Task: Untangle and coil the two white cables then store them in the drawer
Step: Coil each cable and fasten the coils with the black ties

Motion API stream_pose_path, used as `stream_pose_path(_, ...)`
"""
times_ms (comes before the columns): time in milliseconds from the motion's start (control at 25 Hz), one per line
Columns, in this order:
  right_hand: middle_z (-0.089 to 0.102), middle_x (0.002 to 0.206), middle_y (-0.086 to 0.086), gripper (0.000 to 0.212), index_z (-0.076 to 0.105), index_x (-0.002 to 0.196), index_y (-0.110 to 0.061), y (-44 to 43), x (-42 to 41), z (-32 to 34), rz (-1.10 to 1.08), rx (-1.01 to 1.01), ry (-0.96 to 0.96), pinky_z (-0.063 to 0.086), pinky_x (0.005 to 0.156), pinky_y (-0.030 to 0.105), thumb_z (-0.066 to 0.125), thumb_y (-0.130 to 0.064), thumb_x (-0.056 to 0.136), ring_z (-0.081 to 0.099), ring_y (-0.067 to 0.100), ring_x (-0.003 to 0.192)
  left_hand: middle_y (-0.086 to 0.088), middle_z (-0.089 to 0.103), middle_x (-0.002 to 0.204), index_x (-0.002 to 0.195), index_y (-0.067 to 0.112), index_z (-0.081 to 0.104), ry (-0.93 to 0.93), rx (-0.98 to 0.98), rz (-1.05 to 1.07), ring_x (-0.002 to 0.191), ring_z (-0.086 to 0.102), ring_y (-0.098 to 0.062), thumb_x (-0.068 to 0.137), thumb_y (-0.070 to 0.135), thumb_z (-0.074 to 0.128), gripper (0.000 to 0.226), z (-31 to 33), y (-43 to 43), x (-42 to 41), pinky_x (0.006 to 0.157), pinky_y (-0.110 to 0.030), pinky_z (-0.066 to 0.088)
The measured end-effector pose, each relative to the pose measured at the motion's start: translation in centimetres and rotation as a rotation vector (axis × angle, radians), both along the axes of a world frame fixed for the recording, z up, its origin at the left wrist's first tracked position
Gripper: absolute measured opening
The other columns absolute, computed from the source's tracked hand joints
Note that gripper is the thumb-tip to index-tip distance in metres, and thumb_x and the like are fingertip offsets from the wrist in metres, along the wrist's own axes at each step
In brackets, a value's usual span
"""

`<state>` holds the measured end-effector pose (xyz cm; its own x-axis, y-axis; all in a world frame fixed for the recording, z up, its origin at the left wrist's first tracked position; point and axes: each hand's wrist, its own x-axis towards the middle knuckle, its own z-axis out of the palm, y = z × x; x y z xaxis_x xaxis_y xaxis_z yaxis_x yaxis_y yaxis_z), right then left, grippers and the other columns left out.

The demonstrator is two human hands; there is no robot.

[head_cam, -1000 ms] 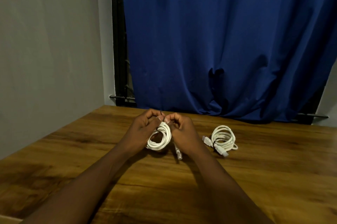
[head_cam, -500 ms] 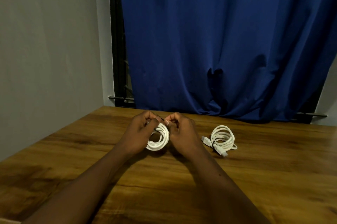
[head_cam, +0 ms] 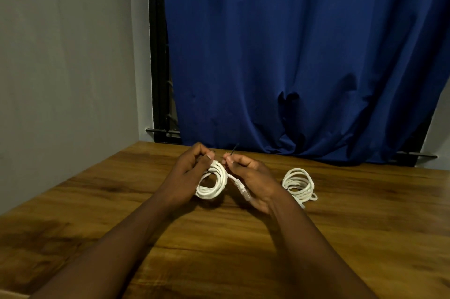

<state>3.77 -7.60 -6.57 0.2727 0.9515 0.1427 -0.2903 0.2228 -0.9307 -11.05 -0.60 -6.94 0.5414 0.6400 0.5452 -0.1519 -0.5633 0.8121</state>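
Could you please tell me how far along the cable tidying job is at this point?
Done: one coiled cable lies on the table. In hand: the left hand holds the second coil while the right hand pinches a thin dark tie. Left: securing it and storing both; no drawer is in view.
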Motion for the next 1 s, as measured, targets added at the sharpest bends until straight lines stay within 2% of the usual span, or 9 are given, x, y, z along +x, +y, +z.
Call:
stream_pose_path(80, 0.074, 0.094, 0.015, 0.015, 0.070, 0.098, 0.001, 0.0, 0.5, -0.3, 0.023, 0.001, 0.000, 0.058, 0.081, 0.035, 0.066, -0.008, 0.086, 0.070, 0.023, 0.083, -0.014, 0.062, 0.079, 0.091, 0.006, 0.055, -0.009, -0.019, -0.050, 0.069, 0.057, -0.016, 0.102, 0.021, 0.046, 0.021, 0.1, -0.1, 0.0, 0.063, -0.026, 0.048)
stream_pose_path(160, 0.074, 0.094, 0.019, 0.022, 0.072, 0.098, 0.002, 0.2, 0.5, -0.5, -0.072, 0.006, -0.055, 0.056, 0.083, 0.041, 0.073, -0.013, 0.082, 0.069, 0.028, 0.083, -0.011, 0.062, 0.077, 0.090, 0.006, 0.055, -0.034, -0.039, -0.078, 0.068, 0.058, -0.019, 0.102, 0.022, 0.045, 0.023, 0.2, -0.1, 0.0, 0.062, -0.028, 0.049)
stream_pose_path(320, 0.077, 0.080, 0.007, 0.012, 0.075, 0.087, -0.011, 0.3, -0.5, -0.2, -0.374, 0.083, -0.330, 0.060, 0.072, 0.033, 0.080, -0.013, 0.076, 0.074, 0.024, 0.076, -0.004, 0.065, 0.074, 0.087, 0.009, 0.057, -0.072, -0.033, -0.087, 0.066, 0.061, -0.014, 0.102, 0.019, 0.045, 0.021, 0.4, -0.1, 0.1, 0.061, -0.023, 0.050)
stream_pose_path(480, 0.076, 0.082, 0.014, 0.011, 0.074, 0.088, -0.006, 0.2, -0.3, 0.3, -0.326, 0.016, -0.161, 0.059, 0.067, 0.031, 0.077, -0.010, 0.078, 0.072, 0.023, 0.071, -0.003, 0.069, 0.073, 0.092, 0.007, 0.055, -0.159, -0.128, -0.074, 0.063, 0.066, -0.011, 0.099, 0.022, 0.046, 0.018, 0.7, -0.2, 0.3, 0.057, -0.021, 0.053)
stream_pose_path(600, 0.075, 0.081, 0.012, 0.010, 0.070, 0.089, -0.001, 0.1, 0.0, 0.0, -0.152, -0.071, 0.078, 0.058, 0.059, 0.021, 0.061, -0.003, 0.090, 0.071, 0.015, 0.068, 0.002, 0.068, 0.072, 0.092, 0.013, 0.056, -0.233, -0.198, -0.078, 0.061, 0.064, -0.009, 0.089, 0.032, 0.052, 0.020, 0.7, 0.2, 0.5, 0.056, -0.022, 0.053)
stream_pose_path(680, 0.075, 0.078, 0.010, 0.018, 0.068, 0.095, 0.003, 0.3, -0.4, -0.1, -0.061, -0.101, 0.227, 0.056, 0.053, 0.018, 0.050, 0.000, 0.096, 0.072, 0.012, 0.064, 0.004, 0.070, 0.077, 0.099, 0.018, 0.061, -0.247, -0.201, -0.048, 0.068, 0.066, -0.008, 0.086, 0.036, 0.052, 0.024, 0.5, 0.5, 0.5, 0.062, -0.021, 0.055)
stream_pose_path(800, 0.075, 0.080, 0.013, 0.017, 0.065, 0.102, 0.007, 0.5, -1.0, -0.2, -0.012, -0.104, 0.368, 0.055, 0.050, 0.017, 0.050, 0.001, 0.096, 0.073, 0.014, 0.065, -0.001, 0.073, 0.092, 0.112, 0.023, 0.066, -0.194, -0.161, -0.028, 0.082, 0.067, -0.013, 0.088, 0.042, 0.049, 0.035, 0.2, 0.9, 0.4, 0.076, -0.028, 0.055)
stream_pose_path(920, 0.074, 0.076, 0.014, 0.017, 0.066, 0.092, 0.006, 0.2, -1.3, -0.1, -0.011, -0.107, 0.431, 0.055, 0.049, 0.018, 0.050, 0.001, 0.095, 0.072, 0.015, 0.062, 0.000, 0.075, 0.088, 0.103, 0.024, 0.069, -0.171, -0.178, -0.015, 0.082, 0.069, -0.013, 0.085, 0.045, 0.046, 0.036, 0.2, 0.7, 0.5, 0.079, -0.030, 0.055)
stream_pose_path(1000, 0.073, 0.078, 0.015, 0.015, 0.066, 0.093, 0.005, 0.1, -1.5, -0.1, -0.025, -0.136, 0.432, 0.055, 0.049, 0.018, 0.052, 0.001, 0.095, 0.072, 0.015, 0.062, 0.002, 0.076, 0.082, 0.096, 0.023, 0.069, -0.150, -0.171, 0.020, 0.076, 0.070, -0.009, 0.086, 0.044, 0.045, 0.034, 0.2, 0.6, 0.6, 0.071, -0.022, 0.057)
